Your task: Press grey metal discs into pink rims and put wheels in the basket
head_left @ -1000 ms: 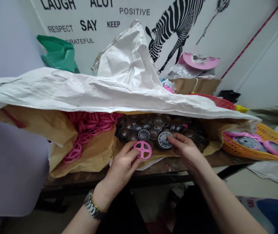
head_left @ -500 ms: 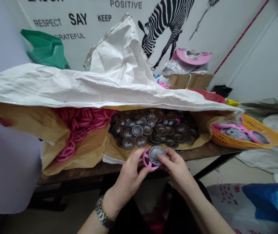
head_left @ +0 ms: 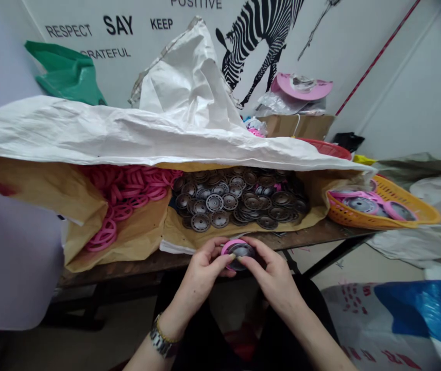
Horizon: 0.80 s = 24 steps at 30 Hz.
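In front of the table edge, my left hand [head_left: 204, 270] is closed around a pink spoked plastic wheel [head_left: 225, 249]. My right hand [head_left: 272, 270] grips the grey round hubcap-like disc [head_left: 245, 250], which lies over the wheel's face, within or against its rim. Both thumbs press on the disc, and the other fingers wrap behind the wheel. Whether the disc is seated fully in the rim I cannot tell. Just beyond my hands lies a pile of similar grey discs [head_left: 219, 219], with loose pink wheels [head_left: 122, 212] to its left.
Brown paper lining [head_left: 139, 239] of a large white sack [head_left: 128, 139] holds both piles on a dark table [head_left: 123, 269]. At right stands an orange basket [head_left: 423, 210] with pink-and-grey wheels. A cardboard box [head_left: 301, 126] sits behind; a blue and white bag [head_left: 402, 314] is low right.
The grey disc, held partly beside the pink wheel before, now lies over its face. My right hand has come closer to the left, and both thumbs now press on the disc.
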### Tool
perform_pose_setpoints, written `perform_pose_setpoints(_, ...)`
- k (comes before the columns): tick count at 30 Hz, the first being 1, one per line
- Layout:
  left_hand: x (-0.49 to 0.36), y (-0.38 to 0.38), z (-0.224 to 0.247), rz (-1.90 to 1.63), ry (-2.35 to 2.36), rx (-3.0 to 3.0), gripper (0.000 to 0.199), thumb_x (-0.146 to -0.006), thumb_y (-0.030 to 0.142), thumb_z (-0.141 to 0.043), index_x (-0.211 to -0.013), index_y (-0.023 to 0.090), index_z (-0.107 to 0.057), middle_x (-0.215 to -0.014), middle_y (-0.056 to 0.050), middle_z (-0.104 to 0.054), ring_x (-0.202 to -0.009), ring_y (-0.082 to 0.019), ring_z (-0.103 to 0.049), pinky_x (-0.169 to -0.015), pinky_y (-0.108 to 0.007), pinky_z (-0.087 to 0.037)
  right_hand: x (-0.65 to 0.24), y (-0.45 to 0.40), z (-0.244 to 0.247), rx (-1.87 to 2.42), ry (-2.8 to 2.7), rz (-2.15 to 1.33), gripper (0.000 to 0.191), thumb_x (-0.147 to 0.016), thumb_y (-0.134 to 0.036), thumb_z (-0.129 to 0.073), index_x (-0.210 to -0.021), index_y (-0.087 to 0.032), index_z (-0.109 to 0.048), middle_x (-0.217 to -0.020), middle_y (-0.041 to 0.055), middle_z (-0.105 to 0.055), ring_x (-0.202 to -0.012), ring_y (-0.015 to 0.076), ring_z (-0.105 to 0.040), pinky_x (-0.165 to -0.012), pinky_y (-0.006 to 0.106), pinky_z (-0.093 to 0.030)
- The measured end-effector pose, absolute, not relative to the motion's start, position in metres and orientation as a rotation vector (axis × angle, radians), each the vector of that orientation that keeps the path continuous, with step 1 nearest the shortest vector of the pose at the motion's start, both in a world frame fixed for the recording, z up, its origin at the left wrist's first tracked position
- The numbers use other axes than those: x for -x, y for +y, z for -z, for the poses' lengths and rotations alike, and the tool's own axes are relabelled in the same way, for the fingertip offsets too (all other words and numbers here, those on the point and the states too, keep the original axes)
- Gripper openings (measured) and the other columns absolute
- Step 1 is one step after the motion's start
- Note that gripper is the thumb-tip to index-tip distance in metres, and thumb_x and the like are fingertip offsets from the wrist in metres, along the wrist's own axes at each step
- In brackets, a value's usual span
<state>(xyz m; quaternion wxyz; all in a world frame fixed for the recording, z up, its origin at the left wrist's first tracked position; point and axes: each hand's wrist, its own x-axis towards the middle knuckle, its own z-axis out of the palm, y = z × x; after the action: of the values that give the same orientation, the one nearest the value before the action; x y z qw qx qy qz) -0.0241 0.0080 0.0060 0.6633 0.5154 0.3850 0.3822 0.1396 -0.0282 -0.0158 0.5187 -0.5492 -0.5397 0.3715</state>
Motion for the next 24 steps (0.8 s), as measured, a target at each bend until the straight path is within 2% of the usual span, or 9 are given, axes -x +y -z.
perform_pose_setpoints(4,0.021,0.006,-0.002,-0.872,0.857,-1.313,0.027,-0.088,0.033,-0.062,-0.109,0.015,-0.064,-0.101,-0.006,-0.067,-0.092,-0.019,-0.061,-0.071,-0.025,-0.056,-0.14,-0.032,0.016,1.314,-1.31,-0.865,0.032,-0.085,-0.033,-0.064,-0.116,-0.022,-0.065,-0.115,0.0043,-0.069,-0.109,0.0229,-0.061,-0.095,0.034,-0.044)
perform_pose_setpoints(8,0.021,0.004,0.0,-0.819,0.883,-1.514,0.027,-0.093,0.033,-0.055,-0.112,0.016,-0.065,-0.104,-0.006,-0.066,-0.09,-0.018,-0.061,-0.071,-0.023,-0.054,-0.142,-0.034,0.014,1.291,-1.23,-1.023,0.023,-0.082,-0.034,-0.066,-0.101,-0.021,-0.067,-0.096,0.001,-0.069,-0.091,0.0197,-0.061,-0.083,0.029,-0.045)
perform_pose_setpoints(12,0.021,0.001,0.0,-0.79,0.868,-1.599,0.027,-0.095,0.036,-0.051,-0.108,0.017,-0.065,-0.096,-0.004,-0.064,-0.083,-0.017,-0.061,-0.067,-0.023,-0.055,-0.145,-0.037,0.014,1.322,-1.216,-1.076,0.017,-0.077,-0.032,-0.069,-0.087,-0.019,-0.067,-0.079,-0.002,-0.064,-0.077,0.0165,-0.056,-0.072,0.026,-0.042)
perform_pose_setpoints(19,0.01,-0.004,0.011,-0.876,0.88,-1.623,0.026,-0.095,0.038,-0.05,-0.089,0.015,-0.063,-0.079,-0.001,-0.056,-0.068,-0.014,-0.057,-0.056,-0.021,-0.053,-0.145,-0.043,0.011,1.311,-1.207,-0.996,0.01,-0.078,-0.028,-0.066,-0.075,-0.019,-0.066,-0.069,-0.003,-0.058,-0.069,0.0139,-0.05,-0.066,0.024,-0.039)
perform_pose_setpoints(24,0.006,-0.003,0.013,-0.783,0.868,-1.555,0.029,-0.096,0.041,-0.048,-0.097,0.016,-0.063,-0.084,-0.002,-0.058,-0.069,-0.015,-0.06,-0.056,-0.023,-0.055,-0.15,-0.039,0.02,1.283,-1.123,-1.087,0.013,-0.075,-0.03,-0.069,-0.074,-0.018,-0.065,-0.068,-0.0028,-0.057,-0.068,0.0139,-0.05,-0.065,0.024,-0.04)
